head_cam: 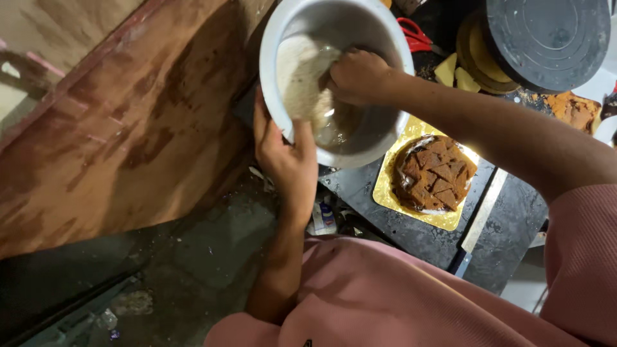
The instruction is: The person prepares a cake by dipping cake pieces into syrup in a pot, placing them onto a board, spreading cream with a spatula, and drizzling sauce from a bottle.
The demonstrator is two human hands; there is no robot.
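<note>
Head view, looking straight down. Steel bowl [337, 77] being held tilted out past the edge of the dark desk [411, 225], above the floor. Left hand [283, 157] gripping the bowl's near rim, thumb hooked over the lip and fingers wrapped underneath. Right hand [357, 76] reaching inside the bowl, fingers curled and pressing into the pale, crumbly mixture [302, 80] heaped against the bowl's left wall; whether anything is pinched between those fingers cannot be told. Bare, wet-looking metal showing at the bowl's lower side.

Lying just right of the bowl, on the desk: a gold cake board [392, 193] carrying a round brown cake [434, 173] topped with flat brown pieces. Sitting farther back, at upper right: a dark round turntable [546, 42], with red-handled scissors [414, 35] near the bowl's far rim and yellow board pieces [453, 74] beside them. Pink sleeves [385, 302] filling the bottom of the view.
</note>
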